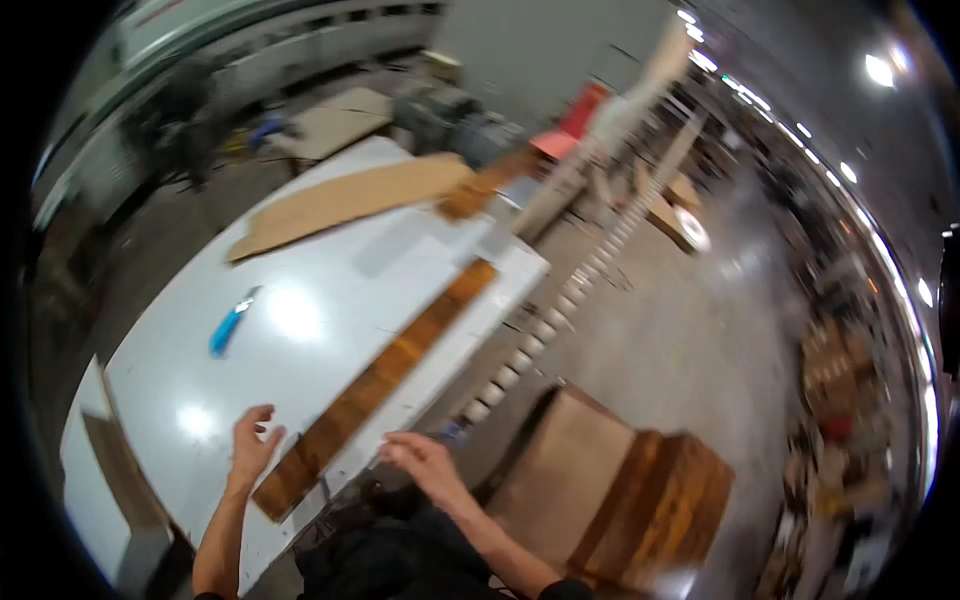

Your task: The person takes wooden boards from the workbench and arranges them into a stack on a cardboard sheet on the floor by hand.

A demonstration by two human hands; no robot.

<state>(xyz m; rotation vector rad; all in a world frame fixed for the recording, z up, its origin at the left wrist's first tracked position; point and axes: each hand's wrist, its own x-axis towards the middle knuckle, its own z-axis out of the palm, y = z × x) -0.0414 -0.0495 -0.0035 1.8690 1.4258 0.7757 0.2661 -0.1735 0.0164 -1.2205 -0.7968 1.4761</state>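
Note:
A long brown wooden plank [390,370] lies along the near edge of the white table [330,290]. My left hand [253,445] is above the table, just left of the plank's near end, with its fingers and thumb apart and nothing held. On the other side of the plank, near the table's edge, my right hand [420,462] reaches in. Its fingers are stretched out and somewhat blurred, and I see nothing in them. A blue-handled tool like a utility knife [230,325] rests on the tabletop beyond my left hand.
Flat cardboard [350,200] lies across the far tabletop, and a folded cardboard piece [125,470] stands at the left. Right of the table are a roller conveyor [545,330] and a stack of brown boards [620,490]. A white roll [692,230] sits farther back.

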